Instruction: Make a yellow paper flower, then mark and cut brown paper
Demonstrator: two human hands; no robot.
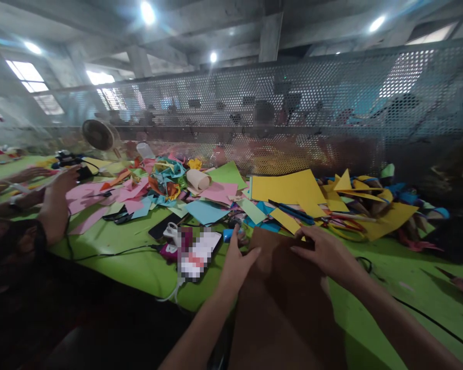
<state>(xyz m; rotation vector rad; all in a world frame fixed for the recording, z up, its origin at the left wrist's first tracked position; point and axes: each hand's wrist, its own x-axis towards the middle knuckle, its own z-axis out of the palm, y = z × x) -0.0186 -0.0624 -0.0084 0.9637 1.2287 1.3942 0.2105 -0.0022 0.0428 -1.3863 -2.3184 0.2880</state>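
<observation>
A large brown sheet (281,313) stretches from the middle of the green table towards me; whether it is paper or felt I cannot tell. My left hand (237,264) grips its far left corner, thumb on top and fingers at the edge. At the far right edge, my right hand (326,252) holds the same sheet between thumb and fingers. A small blue object (227,235) sits by my left index finger. Just beyond the sheet lie a yellow strip (285,221) and dark-handled scissors (293,211).
Left of the sheet are a lit phone (200,254), a dark phone (165,226) and a white cable (173,293). Coloured scraps (165,174) and a yellow sheet (285,187) pile up before a perforated metal screen (231,113). A co-worker's arm (56,203) reaches in at left.
</observation>
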